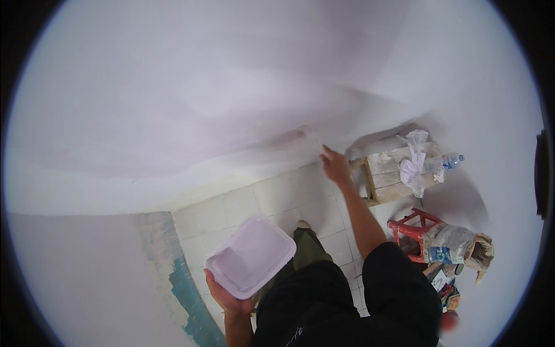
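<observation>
My left hand point(224, 294) grips the near left edge of a shallow white rectangular plastic tray point(272, 243), with the thumb along its side and the palm beneath. A darker patch inside the tray could be a shadow or some white material; I cannot tell which. My right arm reaches forward to the white wall point(243, 104). At its end, my right hand point(335, 164) has its index finger stretched out and the other fingers partly curled, with nothing visible in it. Whether the fingertip touches the wall is unclear. A brownish smudge or shadow point(292, 137) shows on the wall nearby.
To the right stands a wooden bench point(388, 179) with a white plastic bag point(412, 168) and a clear bottle point(451, 161). Nearer are a red stool point(407, 231), an open-mouthed sack point(457, 244) and jumbled items. Pale tiles point(269, 194) cover the floor. Teal paint point(188, 292) marks the left wall.
</observation>
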Demonstrator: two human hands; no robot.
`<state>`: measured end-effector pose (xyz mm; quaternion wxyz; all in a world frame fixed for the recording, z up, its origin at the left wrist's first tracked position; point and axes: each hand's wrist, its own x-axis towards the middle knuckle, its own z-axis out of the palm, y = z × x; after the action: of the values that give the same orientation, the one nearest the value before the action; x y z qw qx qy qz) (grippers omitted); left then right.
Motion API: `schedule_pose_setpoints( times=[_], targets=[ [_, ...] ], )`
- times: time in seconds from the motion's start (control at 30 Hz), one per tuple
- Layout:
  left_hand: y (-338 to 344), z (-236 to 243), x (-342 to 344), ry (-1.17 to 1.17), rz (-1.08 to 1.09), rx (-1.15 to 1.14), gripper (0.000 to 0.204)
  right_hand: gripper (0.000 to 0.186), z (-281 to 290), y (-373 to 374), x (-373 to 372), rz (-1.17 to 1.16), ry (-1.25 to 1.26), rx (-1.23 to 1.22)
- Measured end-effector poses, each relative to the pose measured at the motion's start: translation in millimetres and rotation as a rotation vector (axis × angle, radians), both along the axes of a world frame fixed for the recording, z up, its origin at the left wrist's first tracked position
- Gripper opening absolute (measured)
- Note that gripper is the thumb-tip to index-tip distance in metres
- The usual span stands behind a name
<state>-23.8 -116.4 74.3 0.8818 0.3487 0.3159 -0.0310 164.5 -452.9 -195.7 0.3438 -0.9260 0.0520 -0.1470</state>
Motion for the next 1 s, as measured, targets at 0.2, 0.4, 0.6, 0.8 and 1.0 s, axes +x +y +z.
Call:
schedule_pose_setpoints(
  times=[0.2,0.4,0.6,0.8,1.0],
  targets=[
    [6.1,-10.1,-2.1,-0.027,0.002,0.096,0.062,0.038,44.0,-76.2,-3.7,-0.236,0.123,-0.023],
    [10.6,-12.9,-3.2,-0.043,-0.013,0.111,0.062,0.039,27.6,-57.9,-6.4,-0.537,0.071,-0.102],
    [2.9,-8.4,2.4,-0.049,-0.039,0.100,0.062,0.041,23.9,74.3,-4.3,-0.424,0.083,0.034],
    [2.9,-2.7,5.2,-0.060,-0.066,0.035,0.061,0.038,29.0,59.1,-22.3,-0.100,-0.011,0.073],
    [12.6,-5.8,2.3,-0.132,-0.070,0.040,0.058,0.042,59.7,-53.3,-9.2,-0.323,0.148,-0.037]
  ],
)
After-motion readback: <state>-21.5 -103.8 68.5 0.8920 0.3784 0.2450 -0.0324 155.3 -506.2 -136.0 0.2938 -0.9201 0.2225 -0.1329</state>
